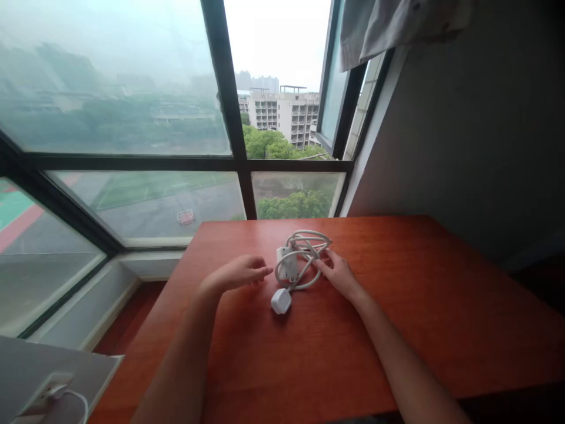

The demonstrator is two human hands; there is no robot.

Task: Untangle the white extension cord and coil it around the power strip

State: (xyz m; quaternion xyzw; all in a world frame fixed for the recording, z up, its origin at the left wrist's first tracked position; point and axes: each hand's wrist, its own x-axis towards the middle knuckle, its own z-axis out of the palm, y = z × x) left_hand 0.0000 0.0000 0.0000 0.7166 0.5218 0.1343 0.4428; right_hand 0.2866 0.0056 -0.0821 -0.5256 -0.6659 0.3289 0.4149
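A white power strip (289,266) lies near the middle of the reddish-brown tabletop (419,282), its pale cord (314,253) looped loosely over and beside it, and its plug (281,301) resting just nearer the person. The left hand (245,272) hangs just left of the strip, fingers loosely bent and apart from it. The right hand (339,274) reaches the loops' right edge; whether its fingers pinch the cord cannot be told.

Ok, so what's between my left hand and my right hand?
The white extension socket and its looped cable lie between your left hand and right hand, as the head view shows; the white plug sits there too, nearer you.
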